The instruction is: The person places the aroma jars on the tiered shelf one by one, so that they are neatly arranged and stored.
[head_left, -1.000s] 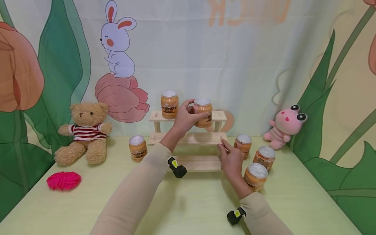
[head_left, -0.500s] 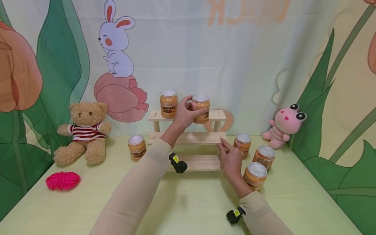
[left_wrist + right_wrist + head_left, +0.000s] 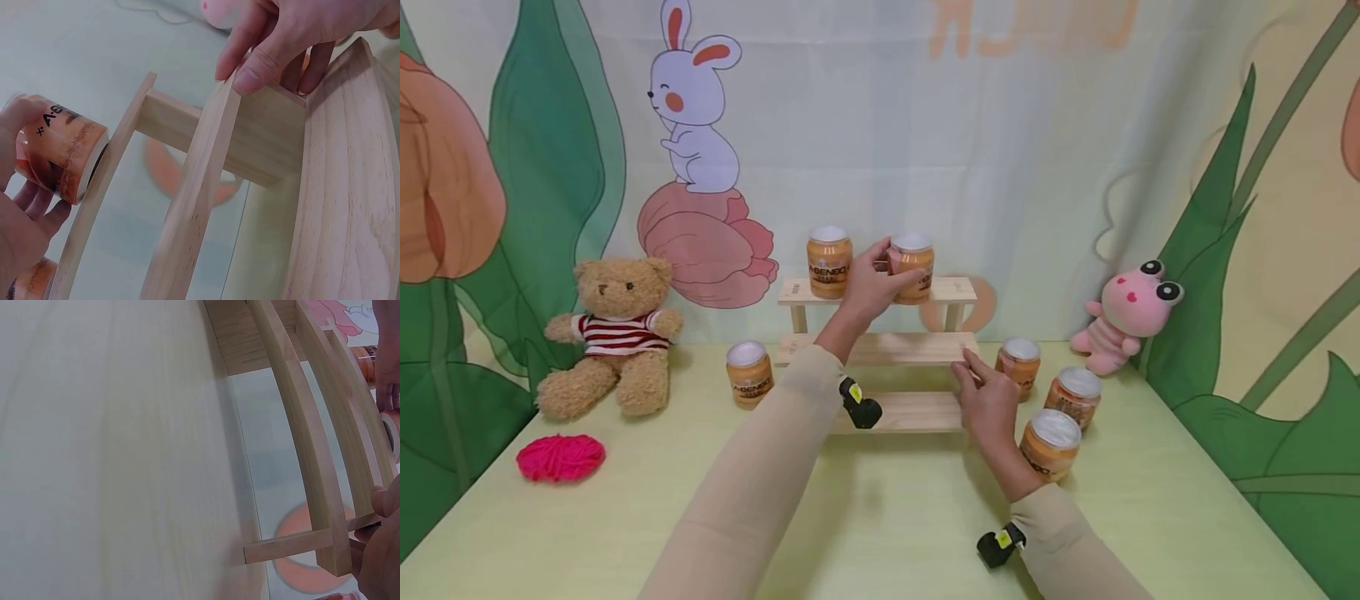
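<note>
My left hand [image 3: 868, 293] grips an orange-labelled jar [image 3: 913, 257] with a pale lid, thumb across its front. The jar is upright at the top tier of a three-tier wooden shelf rack [image 3: 887, 348]. In the left wrist view, the base of that jar [image 3: 69, 147] meets the top board; whether it bears full weight there, I cannot tell. A matching jar [image 3: 830, 265] stands on the top tier, just left of my hand. My right hand [image 3: 990, 408] pinches the right end of the middle board, its thumb [image 3: 253, 75] on the board's edge in the left wrist view.
On the table [image 3: 880, 517], one jar [image 3: 749, 379] stands left of the rack. Three more stand to its right: a back jar [image 3: 1019, 367], a middle jar [image 3: 1075, 396] and a front jar [image 3: 1051, 450]. A teddy bear [image 3: 621, 342], pink yarn [image 3: 561, 458] and pink frog plush [image 3: 1127, 312] lie outward.
My left hand has moved the jar slightly left, bringing it to the top tier beside the other jar. My right hand keeps its pinch on the middle board. The head view has shifted a little.
</note>
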Motion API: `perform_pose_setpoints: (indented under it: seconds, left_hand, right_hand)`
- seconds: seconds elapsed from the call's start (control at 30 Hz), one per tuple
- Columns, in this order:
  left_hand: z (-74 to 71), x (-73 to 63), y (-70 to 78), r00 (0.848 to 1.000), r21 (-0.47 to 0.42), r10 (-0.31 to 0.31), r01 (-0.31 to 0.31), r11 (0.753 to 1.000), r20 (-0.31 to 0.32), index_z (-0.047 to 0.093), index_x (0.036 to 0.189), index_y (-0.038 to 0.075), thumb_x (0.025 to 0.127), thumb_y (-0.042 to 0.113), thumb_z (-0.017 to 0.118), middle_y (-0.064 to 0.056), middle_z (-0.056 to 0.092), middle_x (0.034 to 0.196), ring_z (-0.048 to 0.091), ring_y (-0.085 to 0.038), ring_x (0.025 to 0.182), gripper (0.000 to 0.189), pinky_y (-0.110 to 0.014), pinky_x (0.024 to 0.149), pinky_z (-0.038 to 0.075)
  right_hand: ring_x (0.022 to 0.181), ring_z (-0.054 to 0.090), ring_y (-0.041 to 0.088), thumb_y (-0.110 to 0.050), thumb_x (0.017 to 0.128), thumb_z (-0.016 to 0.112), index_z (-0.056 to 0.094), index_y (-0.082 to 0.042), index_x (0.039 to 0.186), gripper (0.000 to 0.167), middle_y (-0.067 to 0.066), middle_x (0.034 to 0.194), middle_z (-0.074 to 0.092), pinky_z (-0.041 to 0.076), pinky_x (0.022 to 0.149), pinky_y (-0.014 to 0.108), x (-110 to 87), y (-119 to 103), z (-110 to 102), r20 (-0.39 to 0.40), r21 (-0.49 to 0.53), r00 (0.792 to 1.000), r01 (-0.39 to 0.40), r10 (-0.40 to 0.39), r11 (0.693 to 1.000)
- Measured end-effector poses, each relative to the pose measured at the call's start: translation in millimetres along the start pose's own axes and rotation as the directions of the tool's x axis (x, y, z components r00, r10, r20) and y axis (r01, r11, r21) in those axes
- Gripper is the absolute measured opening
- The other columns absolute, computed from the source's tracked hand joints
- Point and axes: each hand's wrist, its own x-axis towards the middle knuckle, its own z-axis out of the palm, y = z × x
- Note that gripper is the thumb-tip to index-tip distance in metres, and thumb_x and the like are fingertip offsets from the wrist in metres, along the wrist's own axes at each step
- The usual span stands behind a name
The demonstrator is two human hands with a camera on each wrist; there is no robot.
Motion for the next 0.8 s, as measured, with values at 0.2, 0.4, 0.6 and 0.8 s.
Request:
perform_pose_setpoints:
  seconds: [0.2,0.4,0.6,0.8]
  left_hand:
    - [0.0,1.6,1.4,1.0,0.053,-0.009,0.01,0.999,-0.024,0.04,0.152,0.005,0.087,0.026,0.08,-0.015,0.057,0.137,0.056,-0.026,0.121,0.079,-0.037,0.093,0.051]
    - [4.4,3.2,-1.7,0.997,0.052,0.006,-0.002,0.999,-0.074,0.055,0.129,0.003,0.086,0.026,0.081,-0.012,0.061,0.124,0.058,-0.022,0.117,0.055,-0.034,0.095,0.05]
    - [4.1,5.0,-4.8,0.994,0.061,0.035,-0.029,0.998,-0.1,0.055,0.099,0.005,0.088,0.023,0.079,-0.01,0.063,0.108,0.059,-0.02,0.106,0.032,-0.032,0.09,0.05]
    - [3.8,6.9,-6.3,0.994,0.1,0.032,-0.022,0.995,-0.103,0.06,0.103,0.005,0.088,0.026,0.078,-0.011,0.066,0.114,0.062,-0.02,0.107,0.032,-0.03,0.088,0.052]
  right_hand:
    - [0.087,0.073,0.027,-0.017,0.091,0.075,0.07,0.0,0.121,0.035,0.016,0.104,0.073,0.058,0.069,0.043,0.8,1.2,-0.2,-0.003,0.005,1.0,0.018,-0.018,1.0]
    - [0.085,0.073,0.028,-0.018,0.091,0.076,0.071,-0.001,0.121,0.035,0.017,0.105,0.073,0.058,0.07,0.044,1.2,2.3,-0.7,-0.017,-0.003,1.0,0.025,-0.025,1.0]
    - [0.085,0.073,0.029,-0.02,0.09,0.077,0.071,-0.001,0.121,0.037,0.019,0.108,0.071,0.058,0.073,0.044,0.9,0.5,-0.1,0.006,-0.013,1.0,0.011,-0.011,1.0]
    - [0.086,0.073,0.029,-0.018,0.09,0.077,0.07,-0.001,0.123,0.037,0.018,0.109,0.071,0.058,0.075,0.046,-0.7,0.7,-0.8,0.016,-0.018,1.0,0.001,0.0,1.0]
